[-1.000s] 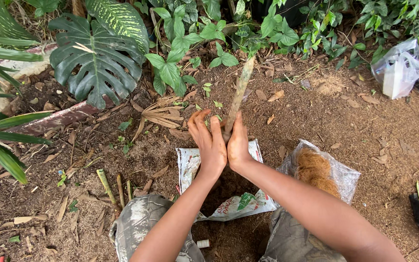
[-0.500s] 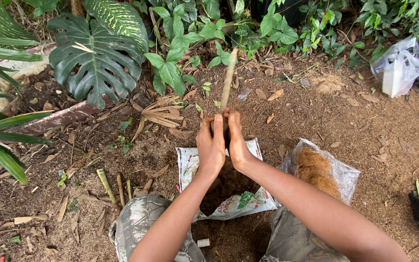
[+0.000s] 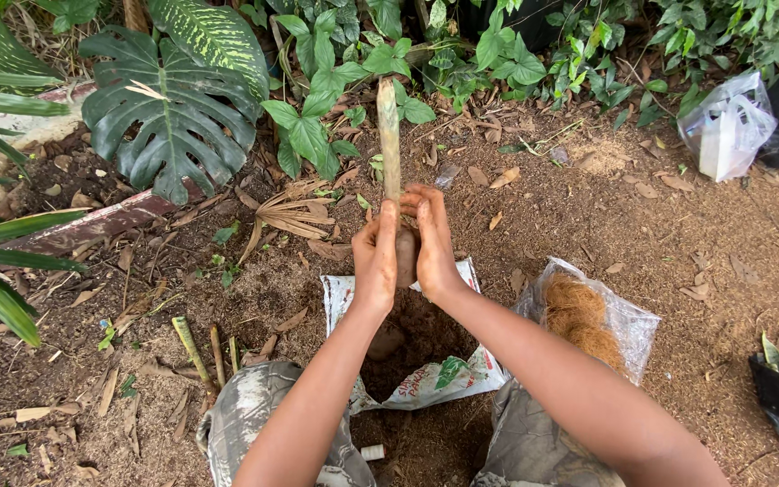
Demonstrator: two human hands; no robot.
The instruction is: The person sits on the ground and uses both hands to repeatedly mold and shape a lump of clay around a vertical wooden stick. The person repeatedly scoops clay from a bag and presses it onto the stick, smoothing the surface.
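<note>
Left hand (image 3: 376,257): palm pressed flat against the stick, fingers nearly straight
Right hand (image 3: 432,243): the same, opposite side
Stick (image 3: 390,144): upright between both palms, above the soil-filled open bag (image 3: 426,383)
Beside: clear bag of brown fibre (image 3: 588,325)

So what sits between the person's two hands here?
In the head view, an upright pale stick is pressed between the left hand and right hand, above the open soil bag.
</note>
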